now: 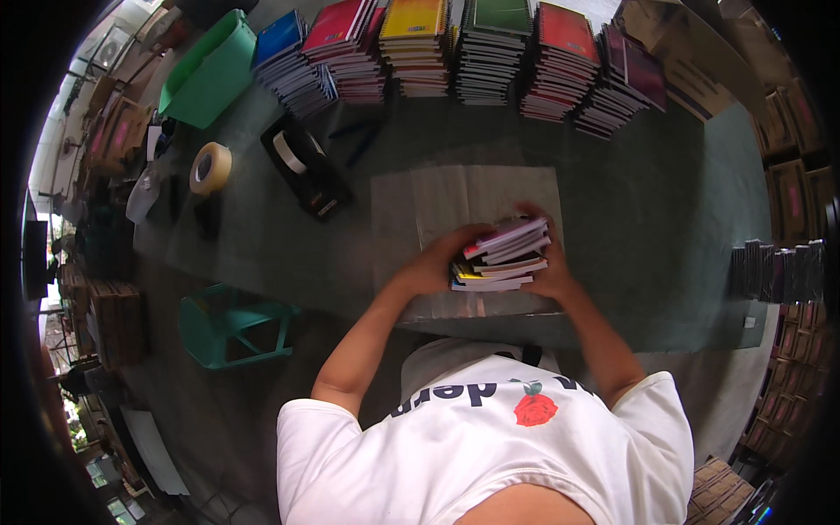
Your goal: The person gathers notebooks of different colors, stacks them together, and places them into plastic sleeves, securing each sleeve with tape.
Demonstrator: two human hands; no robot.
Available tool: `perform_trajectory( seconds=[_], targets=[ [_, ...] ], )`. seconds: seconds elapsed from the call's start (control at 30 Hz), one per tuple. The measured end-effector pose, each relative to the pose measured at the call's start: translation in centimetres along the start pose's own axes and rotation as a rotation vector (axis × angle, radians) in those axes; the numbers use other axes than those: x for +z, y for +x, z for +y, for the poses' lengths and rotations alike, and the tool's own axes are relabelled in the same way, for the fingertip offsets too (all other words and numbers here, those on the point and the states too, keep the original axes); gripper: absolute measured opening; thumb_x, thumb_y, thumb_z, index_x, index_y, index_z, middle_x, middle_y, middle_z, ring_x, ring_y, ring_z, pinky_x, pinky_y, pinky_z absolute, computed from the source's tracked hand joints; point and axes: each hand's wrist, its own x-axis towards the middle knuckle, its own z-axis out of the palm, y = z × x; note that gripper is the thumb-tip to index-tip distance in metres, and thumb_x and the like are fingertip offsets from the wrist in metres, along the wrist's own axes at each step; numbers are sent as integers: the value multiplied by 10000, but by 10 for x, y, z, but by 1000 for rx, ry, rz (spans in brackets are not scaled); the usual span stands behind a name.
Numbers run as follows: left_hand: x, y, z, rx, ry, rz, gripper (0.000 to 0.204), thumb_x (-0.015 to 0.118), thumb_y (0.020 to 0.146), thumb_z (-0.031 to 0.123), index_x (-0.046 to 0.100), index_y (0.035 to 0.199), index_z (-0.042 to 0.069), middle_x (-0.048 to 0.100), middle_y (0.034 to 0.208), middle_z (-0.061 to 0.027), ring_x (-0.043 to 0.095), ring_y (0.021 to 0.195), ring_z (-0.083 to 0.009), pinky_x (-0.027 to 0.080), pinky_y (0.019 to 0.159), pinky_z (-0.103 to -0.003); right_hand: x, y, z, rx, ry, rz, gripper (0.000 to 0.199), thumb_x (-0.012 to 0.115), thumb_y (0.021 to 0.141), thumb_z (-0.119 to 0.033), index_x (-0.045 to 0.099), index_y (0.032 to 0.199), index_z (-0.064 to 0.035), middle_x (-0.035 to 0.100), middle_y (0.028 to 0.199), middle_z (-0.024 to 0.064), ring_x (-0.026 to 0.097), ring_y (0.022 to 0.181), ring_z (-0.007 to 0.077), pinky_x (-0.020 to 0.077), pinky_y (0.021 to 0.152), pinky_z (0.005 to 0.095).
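currently, the stack of notebooks [503, 249] is held btwn both hands, over the plastic sheet [394, 197] on the table [647, 201]. left hand [437, 262]: grasping the stack's left side. right hand [549, 267]: grasping the right side, w/ fingertips blurred. stack is tilted & uneven: purple cover on top, yellow & blue lower down. contact btwn stack & sheet: cannot tell.

containers: green bin [197, 83] at the far left corner, tilted in view; contents cannot be told. cardboard box [691, 57] at the far right, beside the maroon notebooks; contents hidden. tape dispenser [319, 188], black, w/ a pale roll fitted, left of the sheet. tape roll [211, 169] lies further left.

edges: row of notebook stacks [494, 57] lines the far edge, l. to r.: blue, pinkish red, yellow, green, red, maroon. wrapped packs [774, 273] sit at the right edge. sheet's nr side lies close to the table's nr edge, by the person's shirt [490, 429].

room: open table surface runs btwn dispenser & sheet, & a wider span btwn sheet & wrapped packs. green stool [232, 328] stands off the table's nr left edge.
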Motion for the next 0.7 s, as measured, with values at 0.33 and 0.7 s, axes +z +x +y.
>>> perform_trajectory(
  seconds=[0.33,0.7],
  targets=[
    [-81,-76,60,-542,1014,-191,639,770,611,160,535,1195,49,491,1255,-136,446,1187,-299,398,955,-407,-20,-11,2,68,107,-110,831,836,454,-100,462,1195,-50,529,1187,119,508,1121,227,379,986,345],
    [-5,-21,16,-115,-45,239,1029,865,501,56,316,1371,66,436,1330,-152,403,1257,-254,364,1032,-368,16,16,-18,116,128,-186,784,871,493,-165,503,1175,-47,528,1200,112,479,1152,216,384,978,337]
  ],
)
